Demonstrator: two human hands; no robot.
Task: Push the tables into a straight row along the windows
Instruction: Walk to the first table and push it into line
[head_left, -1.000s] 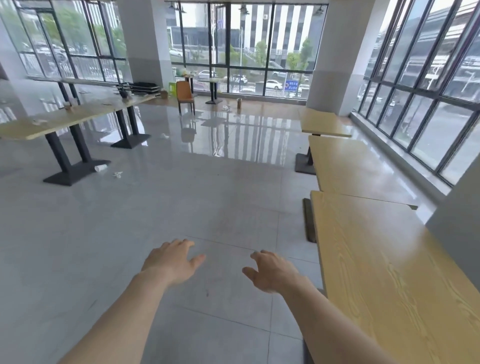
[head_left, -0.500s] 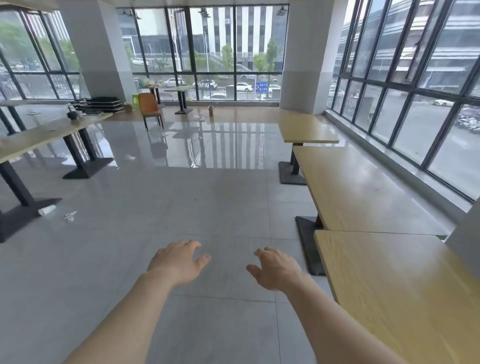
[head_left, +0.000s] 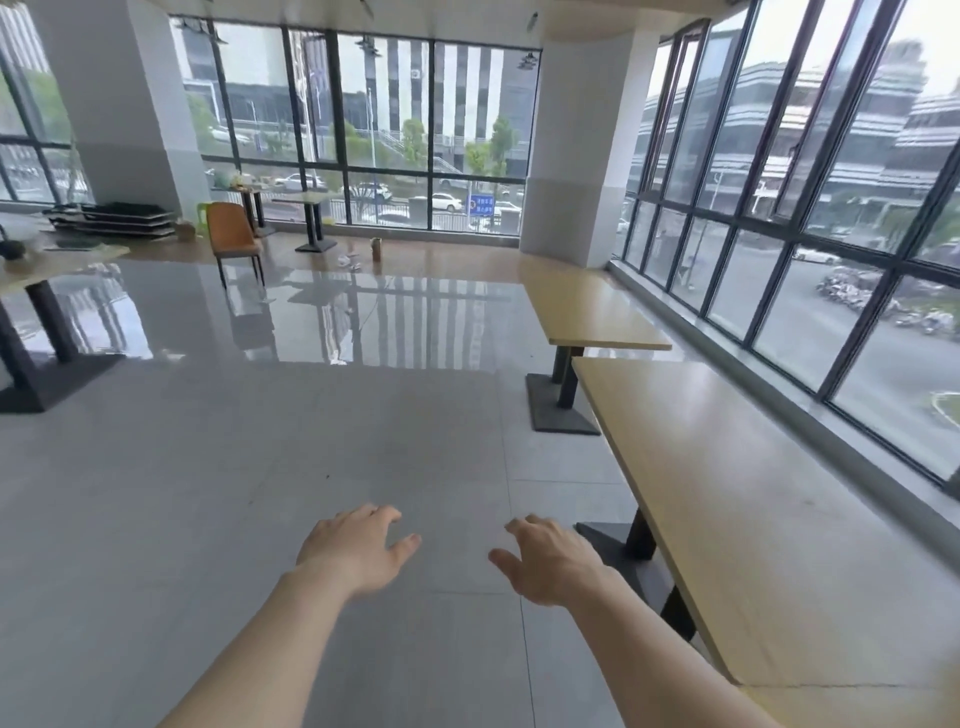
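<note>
Light wooden tables on black pedestal feet stand along the right-hand windows (head_left: 810, 218). The long near table (head_left: 753, 509) runs from the bottom right up the frame. Beyond it the far table (head_left: 592, 306) sits a little further left, its near end overlapping the long one's far end. My left hand (head_left: 358, 551) and my right hand (head_left: 545, 564) hang side by side over the grey floor, palms down, fingers spread, holding nothing. My right hand is just left of the near table's edge and does not touch it.
A white pillar (head_left: 576, 156) stands past the far table. An orange chair (head_left: 234, 239), a small table (head_left: 311, 208) and stacked dark trays (head_left: 111, 218) are at the back. Another table (head_left: 36, 291) with a black foot is at the left. Glossy open floor lies between.
The view has moved forward along the window row and swung right. The nearest table has slid out of the bottom right; the left tables have drifted toward the edge. Both hands keep their pose.
</note>
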